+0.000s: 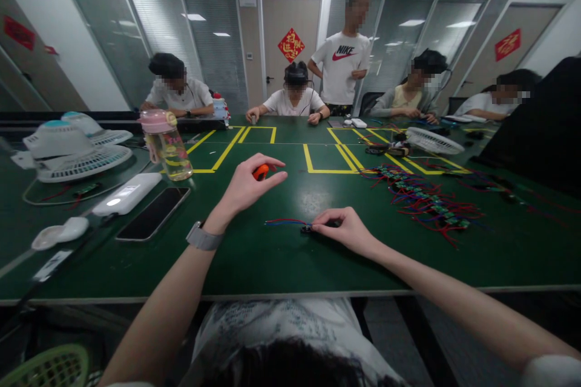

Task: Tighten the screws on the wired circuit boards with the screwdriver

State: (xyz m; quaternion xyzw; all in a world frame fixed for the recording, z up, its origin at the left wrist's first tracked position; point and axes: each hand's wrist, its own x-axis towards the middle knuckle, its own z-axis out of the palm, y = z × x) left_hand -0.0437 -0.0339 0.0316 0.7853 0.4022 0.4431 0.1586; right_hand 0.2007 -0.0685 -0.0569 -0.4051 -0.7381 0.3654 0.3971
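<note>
Had right hand [350, 231] closed in a thumb-and-finger pinch at a small wired part [305, 229], low over the green table [267, 269]. Saw red and blue wires [285, 222] running from that part, out leftward past the right fingertips. Had left hand [245, 186] farther forward and to the left, thumb and index finger parted, pointing right. Spotted an orange object [261, 172] between that thumb and index, near the palm. Couldn't tell gripped from just nearby; remaining left fingers mostly hidden. Noted a watch [203, 237] on left wrist.

Logged right of the right fingers: a long cluster of wired circuit boards [422, 198], leads fanning out both sides; a white fan part [433, 140] beyond. Found left of the left fingers: a dark-screened phone [153, 213], a white device [127, 193], a pink-lidded bottle [167, 148], then white fans [77, 151] farther out. Saw yellow tape [263, 127] outlines on the table ahead of both hands' fingers. Counted four seated people and a standing person [344, 66] beyond the fingers, across the table.
</note>
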